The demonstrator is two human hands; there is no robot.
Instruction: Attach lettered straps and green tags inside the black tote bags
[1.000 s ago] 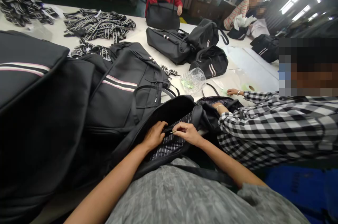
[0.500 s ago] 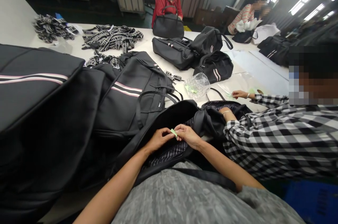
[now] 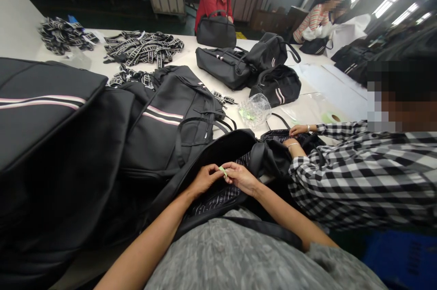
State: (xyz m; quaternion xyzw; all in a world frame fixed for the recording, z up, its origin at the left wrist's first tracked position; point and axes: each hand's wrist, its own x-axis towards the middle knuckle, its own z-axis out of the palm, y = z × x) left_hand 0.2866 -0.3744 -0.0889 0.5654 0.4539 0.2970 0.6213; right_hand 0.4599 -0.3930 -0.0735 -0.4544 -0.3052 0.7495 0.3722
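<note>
A small light-green slip (image 3: 222, 170), perhaps a sticker or paper tag, is pinched between my two hands. My left hand (image 3: 205, 180) grips its left side with thumb and forefinger. On its other side my right hand (image 3: 241, 177) holds it with thumb and fingertips closed. Both hands are just above an open black bag (image 3: 221, 144), whose patterned lining (image 3: 215, 201) shows beneath my wrists. Left of my hands lies a black bag with a striped band (image 3: 160, 130), its strap looped over the front.
A clear plastic bag with green bits (image 3: 254, 110) lies on the white table (image 3: 235, 119). Beside me on the right, a co-worker in a checked shirt (image 3: 344, 180) handles another open bag. Printed straps (image 3: 143, 48) are piled at the back left; more black bags (image 3: 223, 67) lie beyond.
The green slip has turned and bent slightly between my fingers. The co-worker's far hand has moved from the table onto the rim of their bag, leaving a green tape roll more visible.
</note>
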